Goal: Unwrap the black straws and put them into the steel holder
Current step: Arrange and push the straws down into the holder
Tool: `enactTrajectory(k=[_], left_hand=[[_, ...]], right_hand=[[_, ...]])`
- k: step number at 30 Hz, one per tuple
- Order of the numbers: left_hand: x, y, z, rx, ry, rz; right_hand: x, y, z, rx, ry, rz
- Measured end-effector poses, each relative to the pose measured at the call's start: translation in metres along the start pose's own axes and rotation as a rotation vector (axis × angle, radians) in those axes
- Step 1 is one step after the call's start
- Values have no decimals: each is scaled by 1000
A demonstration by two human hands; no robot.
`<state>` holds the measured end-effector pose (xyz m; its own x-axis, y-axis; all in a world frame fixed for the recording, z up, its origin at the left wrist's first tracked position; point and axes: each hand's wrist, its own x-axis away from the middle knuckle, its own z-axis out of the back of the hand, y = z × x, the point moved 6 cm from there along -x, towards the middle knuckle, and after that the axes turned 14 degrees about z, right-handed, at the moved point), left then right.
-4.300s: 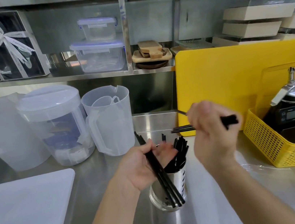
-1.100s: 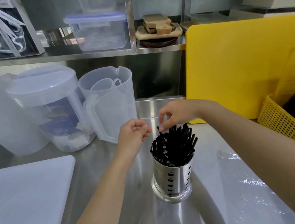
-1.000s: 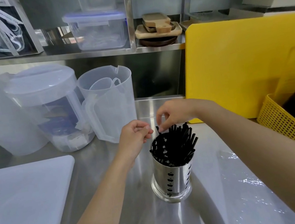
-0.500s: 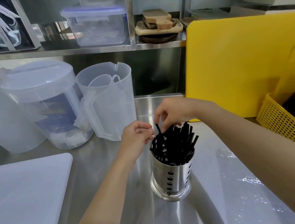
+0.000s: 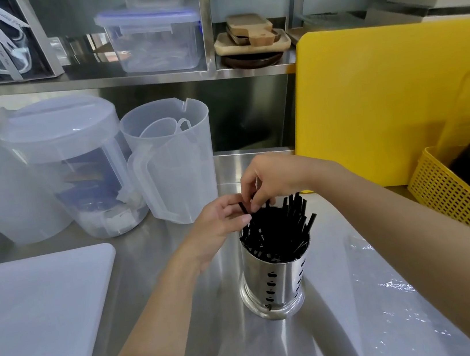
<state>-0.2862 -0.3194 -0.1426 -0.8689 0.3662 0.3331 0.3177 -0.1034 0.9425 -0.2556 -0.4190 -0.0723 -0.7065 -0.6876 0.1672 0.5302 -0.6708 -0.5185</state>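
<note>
A perforated steel holder [image 5: 273, 287] stands upright on the steel counter, filled with several black straws [image 5: 280, 231] that lean against each other. My left hand [image 5: 221, 219] is at the holder's left rim, fingers pinched on the top of one black straw [image 5: 244, 207] that sticks up from the bunch. My right hand [image 5: 273, 177] hovers over the holder's far rim, fingertips pointing down and touching straw tops; whether it grips one is unclear. Clear plastic wrap [image 5: 394, 291] lies flat on the counter to the right of the holder.
Translucent pitchers [image 5: 170, 159] and a lidded jug [image 5: 67, 177] stand at the back left. A white cutting board [image 5: 36, 320] lies at the left. A yellow board [image 5: 383, 102] leans at the back right, beside a yellow basket [image 5: 454, 201].
Both hands have closed in on the holder's rim. My left hand has taken one straw's top between its fingers, and my right hand's fingers have dipped lower onto the straws.
</note>
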Motion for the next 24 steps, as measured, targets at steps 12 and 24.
enactTrajectory(k=[12, 24], left_hand=[[-1, 0, 5, -21, 70, 40], [26, 73, -33, -211, 16, -303]], right_hand=[[0, 4, -8, -154, -6, -19], [46, -70, 90, -116, 286, 166]])
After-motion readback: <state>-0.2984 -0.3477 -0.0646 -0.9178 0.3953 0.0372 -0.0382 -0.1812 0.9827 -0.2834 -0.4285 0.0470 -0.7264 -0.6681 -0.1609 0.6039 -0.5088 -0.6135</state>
